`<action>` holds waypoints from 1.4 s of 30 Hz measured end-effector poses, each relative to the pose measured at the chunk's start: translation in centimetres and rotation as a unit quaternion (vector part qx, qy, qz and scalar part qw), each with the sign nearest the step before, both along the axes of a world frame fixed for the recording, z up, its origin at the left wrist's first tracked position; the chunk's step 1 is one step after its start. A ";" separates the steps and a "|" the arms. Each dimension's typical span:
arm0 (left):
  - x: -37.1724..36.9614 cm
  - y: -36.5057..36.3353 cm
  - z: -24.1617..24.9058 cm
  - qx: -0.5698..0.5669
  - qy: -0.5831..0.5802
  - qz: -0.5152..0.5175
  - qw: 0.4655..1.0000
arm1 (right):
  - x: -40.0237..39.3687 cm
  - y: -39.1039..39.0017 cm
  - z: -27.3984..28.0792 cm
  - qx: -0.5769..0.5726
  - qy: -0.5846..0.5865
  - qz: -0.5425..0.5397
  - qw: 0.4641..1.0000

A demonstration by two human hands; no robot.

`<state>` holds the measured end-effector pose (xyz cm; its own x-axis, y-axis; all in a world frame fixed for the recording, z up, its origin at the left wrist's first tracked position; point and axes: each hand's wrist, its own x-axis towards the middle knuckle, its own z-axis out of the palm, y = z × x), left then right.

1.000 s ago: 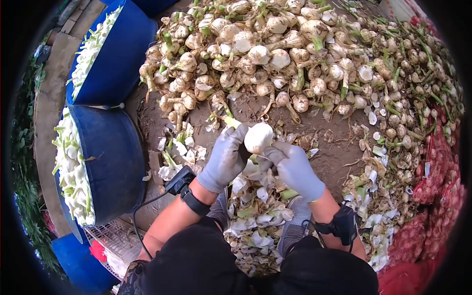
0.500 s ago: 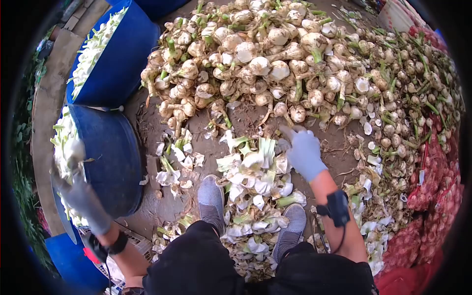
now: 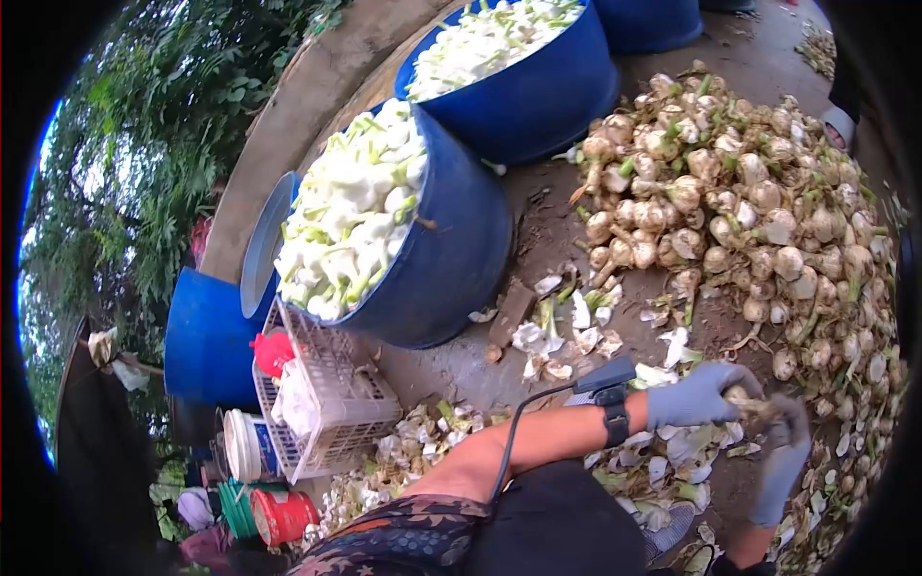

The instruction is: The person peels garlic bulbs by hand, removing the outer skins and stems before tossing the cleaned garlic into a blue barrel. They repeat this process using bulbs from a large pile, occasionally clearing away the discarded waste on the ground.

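My left hand (image 3: 699,395), in a grey glove, is closed around a dirty garlic bulb (image 3: 747,403). My right hand (image 3: 783,456), gloved too, meets it from the right, its fingers curled against the same bulb. Its fingertips are partly blurred and hidden. Both hands are above white and green garlic peelings (image 3: 663,470) on the ground. Just beyond them rises a big heap of unpeeled garlic (image 3: 759,202) with soil and stalks on it. Peeled white garlic (image 3: 360,206) with green stems fills a blue tub (image 3: 451,240) on the left.
Behind that tub stands a second blue tub (image 3: 547,106) of peeled garlic. A pale plastic crate (image 3: 351,413) sits at the lower left, near a blue container (image 3: 206,336), a white bucket (image 3: 245,444) and a red bucket (image 3: 279,516). A concrete ledge (image 3: 317,96) runs behind the tubs.
The view has swung left. My left hand has left the nearer blue tub and come over to my right hand, and a garlic bulb is now between them.
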<state>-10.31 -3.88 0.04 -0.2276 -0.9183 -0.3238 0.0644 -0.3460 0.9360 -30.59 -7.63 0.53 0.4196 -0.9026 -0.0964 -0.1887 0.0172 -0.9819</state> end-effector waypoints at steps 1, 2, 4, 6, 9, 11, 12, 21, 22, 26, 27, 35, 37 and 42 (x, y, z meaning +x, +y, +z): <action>-1.3 0.5 -1.4 -0.086 -0.018 0.106 0.991 | 0.5 -0.3 1.0 0.064 -0.068 -0.012 0.996; -1.5 1.0 -3.0 -0.080 -0.019 0.118 0.990 | 0.8 -0.4 1.4 0.129 -0.132 -0.026 0.982; -1.2 0.2 -1.1 -0.205 -0.146 0.151 0.956 | -0.7 0.0 -1.5 0.099 -0.077 0.075 0.989; -1.4 0.4 0.7 -0.183 -0.185 0.078 0.962 | 0.8 1.4 -3.2 0.228 -0.140 -0.045 0.962; -1.2 1.2 0.4 -0.140 -0.155 0.034 0.977 | 0.9 1.4 -3.7 0.177 -0.078 -0.054 0.980; -0.8 1.7 -0.2 -0.152 -0.148 0.039 0.977 | 0.1 1.9 -3.8 0.258 -0.088 -0.032 0.962; -0.8 1.8 -0.6 -0.164 -0.139 0.045 0.976 | 0.1 2.5 -3.4 0.255 -0.089 -0.038 0.962; -0.6 1.9 -0.5 -0.113 -0.086 0.032 0.989 | 0.8 2.1 -1.9 0.294 -0.092 -0.062 0.949; -0.4 1.9 -0.6 -0.022 0.019 0.025 0.999 | 0.7 2.2 -0.9 0.315 -0.103 -0.057 0.942; -0.1 2.2 1.5 0.147 0.213 0.034 0.965 | 0.5 1.6 1.1 0.154 0.055 -0.024 0.986; -0.1 2.5 1.2 0.118 0.222 0.022 0.968 | 0.4 1.9 1.0 0.030 0.123 -0.034 0.991; -1.4 2.1 -0.2 0.167 0.350 0.042 0.921 | 0.1 2.0 0.5 -0.115 0.086 -0.035 0.989; -1.7 2.0 -0.6 0.092 0.215 -0.007 0.972 | 0.4 2.1 1.4 0.120 -0.086 -0.049 0.988; -2.1 1.5 0.2 0.173 0.063 -0.068 0.981 | -0.9 2.0 -0.8 0.010 0.033 -0.029 0.999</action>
<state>-12.38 -2.34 0.27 -0.3981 -0.7170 -0.5722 0.1035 -0.6549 0.7486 -31.51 -5.63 -0.23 0.3578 -0.9232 -0.1403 -0.2516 0.0494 -0.9666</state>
